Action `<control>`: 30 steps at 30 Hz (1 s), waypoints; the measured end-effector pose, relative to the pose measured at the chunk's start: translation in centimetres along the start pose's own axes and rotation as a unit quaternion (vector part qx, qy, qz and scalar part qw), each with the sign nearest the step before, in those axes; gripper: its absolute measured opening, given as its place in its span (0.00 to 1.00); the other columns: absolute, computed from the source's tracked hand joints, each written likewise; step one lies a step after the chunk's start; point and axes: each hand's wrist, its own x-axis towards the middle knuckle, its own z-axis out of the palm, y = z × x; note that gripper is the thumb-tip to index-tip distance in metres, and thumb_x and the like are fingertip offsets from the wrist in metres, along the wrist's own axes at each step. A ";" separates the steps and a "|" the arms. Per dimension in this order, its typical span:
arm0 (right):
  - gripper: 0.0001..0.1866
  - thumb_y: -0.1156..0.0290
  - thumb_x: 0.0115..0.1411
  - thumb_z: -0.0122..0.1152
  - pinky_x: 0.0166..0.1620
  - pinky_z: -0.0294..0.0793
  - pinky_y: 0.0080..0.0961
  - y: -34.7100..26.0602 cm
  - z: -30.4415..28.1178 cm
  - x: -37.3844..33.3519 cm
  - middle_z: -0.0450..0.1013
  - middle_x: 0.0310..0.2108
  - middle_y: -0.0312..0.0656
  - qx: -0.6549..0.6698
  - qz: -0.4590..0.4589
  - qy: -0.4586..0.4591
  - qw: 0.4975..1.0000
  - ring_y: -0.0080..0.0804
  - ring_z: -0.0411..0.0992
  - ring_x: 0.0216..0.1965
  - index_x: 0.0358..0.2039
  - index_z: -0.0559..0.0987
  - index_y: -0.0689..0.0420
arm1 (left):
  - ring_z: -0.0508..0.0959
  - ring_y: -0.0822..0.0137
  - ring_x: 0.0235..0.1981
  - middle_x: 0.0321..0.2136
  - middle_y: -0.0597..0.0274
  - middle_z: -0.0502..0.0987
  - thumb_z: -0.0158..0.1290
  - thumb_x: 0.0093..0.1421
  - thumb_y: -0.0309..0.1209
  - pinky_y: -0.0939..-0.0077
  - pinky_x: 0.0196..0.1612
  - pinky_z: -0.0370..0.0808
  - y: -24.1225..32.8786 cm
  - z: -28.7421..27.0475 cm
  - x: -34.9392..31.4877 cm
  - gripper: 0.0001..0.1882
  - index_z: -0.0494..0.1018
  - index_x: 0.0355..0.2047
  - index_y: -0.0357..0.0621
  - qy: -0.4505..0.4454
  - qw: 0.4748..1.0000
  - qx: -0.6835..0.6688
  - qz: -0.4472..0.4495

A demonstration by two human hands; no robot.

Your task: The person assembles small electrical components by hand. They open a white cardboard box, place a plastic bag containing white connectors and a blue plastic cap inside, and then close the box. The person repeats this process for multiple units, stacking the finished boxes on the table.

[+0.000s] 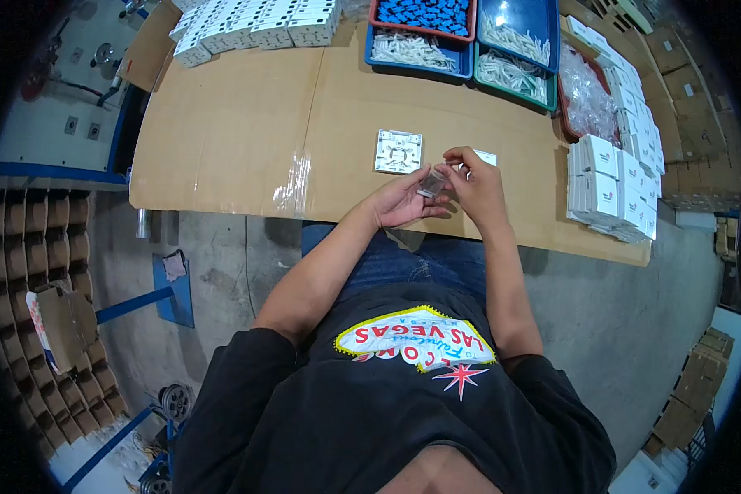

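Observation:
Close to the table's near edge, both hands meet over a small clear plastic bag [432,184]. My left hand [397,200] is turned palm up and grips the bag between thumb and fingers. From the other side, my right hand [480,191] pinches at the bag's upper part, its fingertips close together. What the bag contains is too small to make out. Just beyond my left hand lies a white square plastic box part [398,151], its moulded inside facing up. Another white piece [487,157] is partly covered by my right hand.
Cardboard covers the table [222,140]. At the back stand a red tray of blue parts [424,15], a blue tray of white parts [407,51] and a green tray [514,78]. White boxes are stacked at far left [255,25] and right [605,193], near clear bags [586,95].

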 end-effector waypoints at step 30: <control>0.17 0.61 0.71 0.55 0.49 0.75 0.35 12.3 -11.0 23.8 0.81 0.42 0.53 -0.101 -0.034 0.111 0.988 0.48 0.79 0.45 0.46 0.81 0.62 | 0.77 0.62 0.50 0.49 0.60 0.76 0.42 0.75 0.52 0.59 0.61 0.72 0.5 -0.5 0.2 0.32 0.64 0.66 0.38 0.001 0.997 -0.026 -0.075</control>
